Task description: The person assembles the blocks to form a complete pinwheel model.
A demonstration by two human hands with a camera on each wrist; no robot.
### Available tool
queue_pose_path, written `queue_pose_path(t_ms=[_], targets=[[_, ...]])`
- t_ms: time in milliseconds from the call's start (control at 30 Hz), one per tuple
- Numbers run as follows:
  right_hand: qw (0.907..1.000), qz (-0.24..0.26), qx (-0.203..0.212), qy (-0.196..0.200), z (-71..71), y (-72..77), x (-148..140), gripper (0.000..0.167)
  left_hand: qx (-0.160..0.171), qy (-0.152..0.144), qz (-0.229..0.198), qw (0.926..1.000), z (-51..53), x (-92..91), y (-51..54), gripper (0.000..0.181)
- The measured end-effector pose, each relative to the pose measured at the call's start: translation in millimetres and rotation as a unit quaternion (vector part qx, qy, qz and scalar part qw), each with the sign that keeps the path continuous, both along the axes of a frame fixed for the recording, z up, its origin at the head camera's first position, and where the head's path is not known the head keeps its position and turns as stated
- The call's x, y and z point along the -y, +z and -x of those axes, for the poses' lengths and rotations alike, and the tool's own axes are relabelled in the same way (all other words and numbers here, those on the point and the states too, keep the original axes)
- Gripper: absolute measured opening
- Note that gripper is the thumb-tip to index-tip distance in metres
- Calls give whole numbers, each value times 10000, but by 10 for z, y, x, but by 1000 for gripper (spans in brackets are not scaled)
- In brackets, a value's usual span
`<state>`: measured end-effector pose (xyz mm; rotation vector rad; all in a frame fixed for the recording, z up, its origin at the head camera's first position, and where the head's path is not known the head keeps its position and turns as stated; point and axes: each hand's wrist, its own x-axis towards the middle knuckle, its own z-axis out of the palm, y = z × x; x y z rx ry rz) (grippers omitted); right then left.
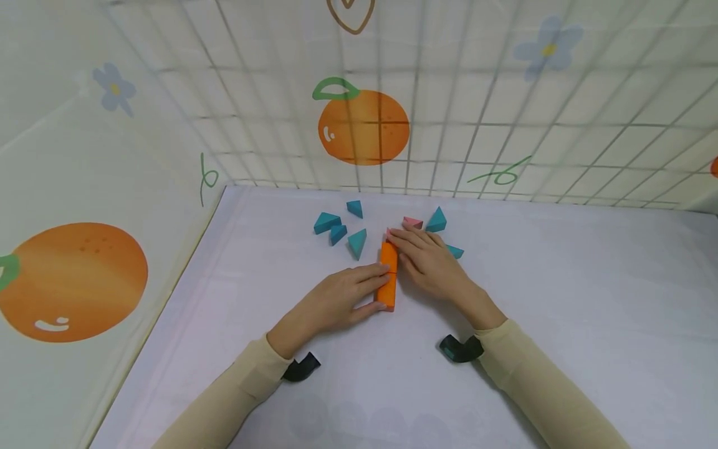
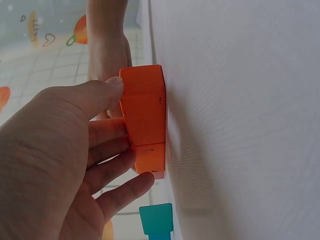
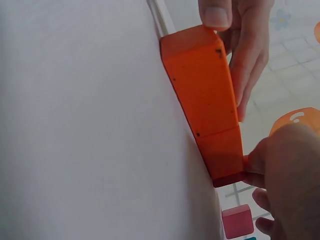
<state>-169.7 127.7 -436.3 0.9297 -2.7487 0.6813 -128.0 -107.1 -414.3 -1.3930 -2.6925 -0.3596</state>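
Two orange blocks (image 1: 387, 274) lie end to end in a line on the white table. My left hand (image 1: 342, 298) rests along the left of the nearer block; its thumb touches the near end and its fingers (image 2: 112, 167) reach along the side, fairly straight. My right hand (image 1: 434, 265) is at the far end, its fingertips on a small pink block (image 1: 388, 232) that is mostly covered. Its thumb lies by the farther block's right side. Another pink block (image 1: 413, 222) sits just beyond the right fingers, also seen as a pink block (image 3: 237, 221) in the right wrist view.
Several teal triangular blocks, such as one teal block (image 1: 357, 243), lie left of the orange line. Another teal block (image 1: 437, 219) stands behind my right hand, and a teal block (image 1: 455, 251) shows partly beside it. A printed curtain over a wire grid (image 1: 449, 125) borders the table's back.
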Motion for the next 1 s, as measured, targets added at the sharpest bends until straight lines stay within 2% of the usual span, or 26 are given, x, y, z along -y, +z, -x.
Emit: queue_pose_path(t_ms=[433, 1000], targets=[[9999, -129, -81, 40, -20, 26, 24, 46, 65, -10, -58, 10000, 4, 5, -11, 56], [9999, -87, -72, 85, -40, 44, 43, 46, -7, -26, -72, 10000, -1, 0, -5, 57]])
